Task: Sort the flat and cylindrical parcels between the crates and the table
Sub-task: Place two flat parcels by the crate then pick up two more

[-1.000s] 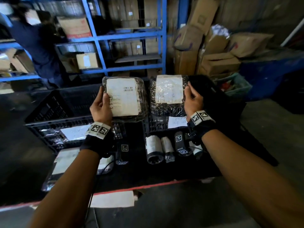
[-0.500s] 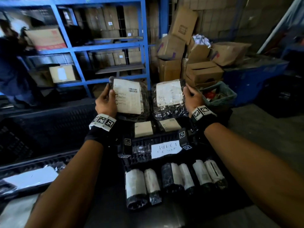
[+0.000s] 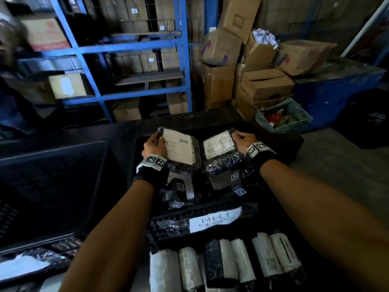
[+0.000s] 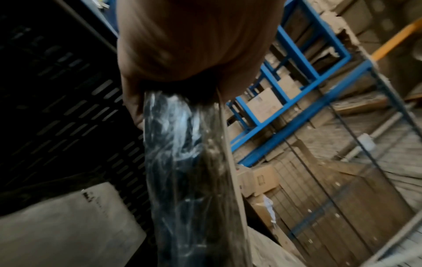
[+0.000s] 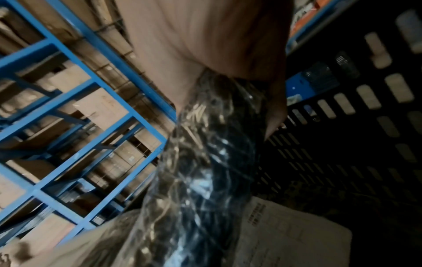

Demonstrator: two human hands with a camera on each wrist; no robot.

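Observation:
My left hand (image 3: 154, 145) grips the left edge of a flat black wrapped parcel with a white label (image 3: 181, 151), seen edge-on as a flat parcel (image 4: 182, 162) in the left wrist view. My right hand (image 3: 245, 139) grips the right edge of a second flat labelled parcel (image 3: 220, 151), shown edge-on as shiny wrap (image 5: 205, 162) at the right wrist. Both parcels hang low inside a black crate (image 3: 210, 209) with a handwritten paper label (image 3: 214, 221), just above other flat parcels (image 3: 223, 179) lying there. Several cylindrical parcels (image 3: 223, 264) lie in a row on the table in front.
A second black crate (image 3: 52, 186) stands to the left, with a flat parcel (image 3: 23, 266) near its front. Blue shelving (image 3: 130, 47) and stacked cardboard boxes (image 3: 263, 81) stand behind. A lined bin (image 3: 284, 116) sits at the right, and a person (image 3: 12, 91) at far left.
Both hands have carried the two flat parcels from the left crate to the right one and lowered them into it. The camera has turned right with them.

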